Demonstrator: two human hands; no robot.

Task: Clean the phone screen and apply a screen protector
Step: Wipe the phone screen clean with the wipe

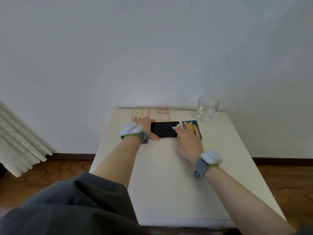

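A black phone (164,129) lies flat, screen up, at the far middle of the white table (169,184). My left hand (147,126) grips the phone's left end, thumb on the near edge and fingers over the far edge. My right hand (187,141) rests palm down at the phone's right end and presses a small white wipe (175,128) against the screen under its fingertips. A blue and yellow packet (194,128) lies just right of the phone, partly under my right fingers.
A clear phone case (150,114) with pink print lies behind the phone at the table's far edge. A glass mug (207,108) with a little water stands at the far right corner. The wall is close behind; a curtain (20,143) hangs at left.
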